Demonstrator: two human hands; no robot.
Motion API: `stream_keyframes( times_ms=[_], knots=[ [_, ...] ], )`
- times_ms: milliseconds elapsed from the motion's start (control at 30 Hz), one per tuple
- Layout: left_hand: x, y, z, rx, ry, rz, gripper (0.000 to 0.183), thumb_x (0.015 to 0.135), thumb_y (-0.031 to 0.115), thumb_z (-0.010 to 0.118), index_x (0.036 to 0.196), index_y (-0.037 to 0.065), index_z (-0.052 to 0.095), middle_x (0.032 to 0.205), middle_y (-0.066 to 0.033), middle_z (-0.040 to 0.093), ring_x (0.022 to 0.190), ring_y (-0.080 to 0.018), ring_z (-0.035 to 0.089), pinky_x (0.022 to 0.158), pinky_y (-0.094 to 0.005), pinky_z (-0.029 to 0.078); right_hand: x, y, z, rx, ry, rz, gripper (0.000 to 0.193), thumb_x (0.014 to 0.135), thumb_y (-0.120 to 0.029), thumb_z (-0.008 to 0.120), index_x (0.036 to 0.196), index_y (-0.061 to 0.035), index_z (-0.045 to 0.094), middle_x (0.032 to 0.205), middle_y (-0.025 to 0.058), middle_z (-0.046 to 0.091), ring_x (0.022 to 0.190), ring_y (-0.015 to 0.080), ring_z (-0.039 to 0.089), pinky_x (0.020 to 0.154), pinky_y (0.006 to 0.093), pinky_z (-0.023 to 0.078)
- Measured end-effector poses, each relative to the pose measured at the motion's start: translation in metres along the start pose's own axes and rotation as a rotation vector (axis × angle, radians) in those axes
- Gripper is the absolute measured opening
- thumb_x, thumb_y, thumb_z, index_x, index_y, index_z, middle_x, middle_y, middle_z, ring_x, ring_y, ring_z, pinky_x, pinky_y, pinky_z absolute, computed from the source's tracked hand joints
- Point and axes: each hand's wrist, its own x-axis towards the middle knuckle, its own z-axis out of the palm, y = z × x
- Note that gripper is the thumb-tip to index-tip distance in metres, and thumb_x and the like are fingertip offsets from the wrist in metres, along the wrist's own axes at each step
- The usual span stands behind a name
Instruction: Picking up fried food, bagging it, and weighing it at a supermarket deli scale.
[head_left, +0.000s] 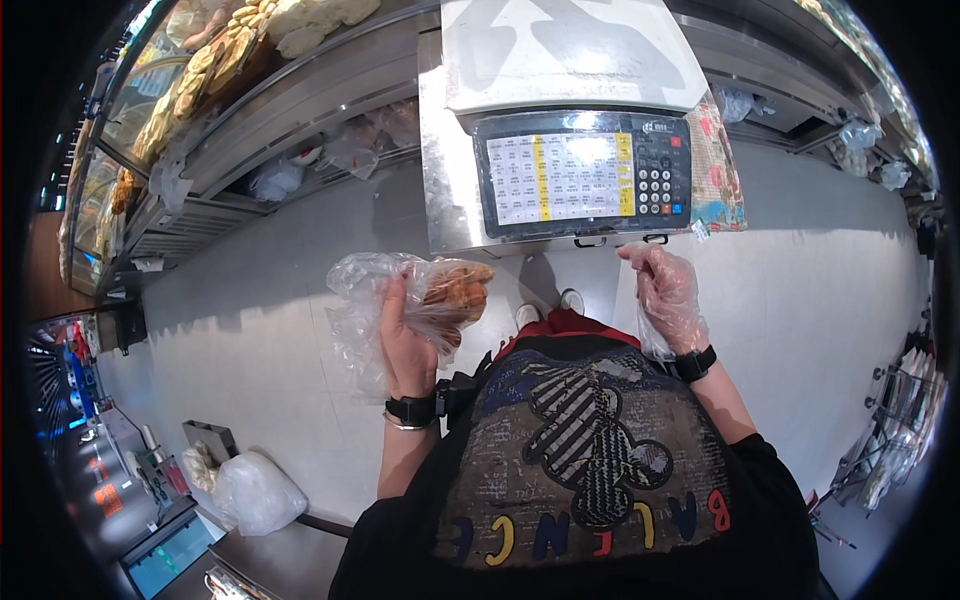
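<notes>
Grey floor (260, 340); left hand (405, 345) upright, grip clasping bagged bread (460, 298); right hand (668, 292) bent inward, grip unclear.

The left hand (404, 340) grips a clear bag (352, 290) of brown food (462, 292); the right hand (666, 290) — in a thin plastic glove (684, 322) — is near the scale (572, 178) on the metal counter (452, 192).

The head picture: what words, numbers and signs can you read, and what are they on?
I don't copy words out, but here's where they are:
Shirt: big coloured letters, upside down, readable.
Scale, label sheet: too small.
Scale, keypad: tiny marks.
Orange panel, lower left: too blurred.
Clear bag, left hand: none visible.
</notes>
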Motion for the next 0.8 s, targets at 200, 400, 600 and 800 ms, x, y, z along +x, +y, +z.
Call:
stream_keyframes(
  times_ms=[200,400,600,800],
  knots=[
    [-0.0005,0.0002,-0.0002,0.012,0.036,0.013,0.036,0.097,0.025,0.047,0.12,-0.001,0.05,0.115,-0.0124,0.054,0.107,-0.0253,0.053,0.094,-0.0407,0.043,0.0,-0.0025,-0.0004,-0.001,-0.009,-0.002,0.018,0.072,0.013,0.045,0.081,-0.0013,0.05,0.088,0.0145,0.068,0.081,0.0279,0.067,0.067,0.0315,0.05],
    [-0.0028,0.0026,0.0014,-0.001,0.014,-0.025,0.036,0.096,0.026,0.047,0.12,0.0,0.05,0.115,-0.0124,0.054,0.108,-0.0264,0.053,0.093,-0.0417,0.043,0.0,-0.0032,0.0007,0.004,-0.011,-0.011,0.018,0.073,0.013,0.045,0.081,-0.0014,0.05,0.089,0.0148,0.068,0.082,0.0284,0.067,0.069,0.0319,0.051],
    [-0.0034,0.0051,0.001,0.009,0.005,-0.02,0.035,0.096,0.026,0.048,0.12,0.001,0.05,0.115,-0.0118,0.055,0.107,-0.026,0.053,0.093,-0.0412,0.043,-0.0002,-0.0045,0.0027,-0.01,-0.007,-0.031,0.017,0.073,0.013,0.045,0.081,-0.0016,0.05,0.088,0.0148,0.068,0.081,0.0288,0.067,0.069,0.0327,0.051],
    [-0.0041,0.0071,0.0015,0.007,0.03,-0.02,0.033,0.096,0.024,0.048,0.119,0.001,0.051,0.114,-0.0114,0.055,0.107,-0.0248,0.053,0.093,-0.0406,0.043,0.0006,-0.0074,0.0049,-0.022,-0.011,-0.034,0.017,0.073,0.013,0.046,0.081,-0.0019,0.05,0.088,0.0136,0.068,0.079,0.028,0.067,0.066,0.0323,0.05]
  ],
)
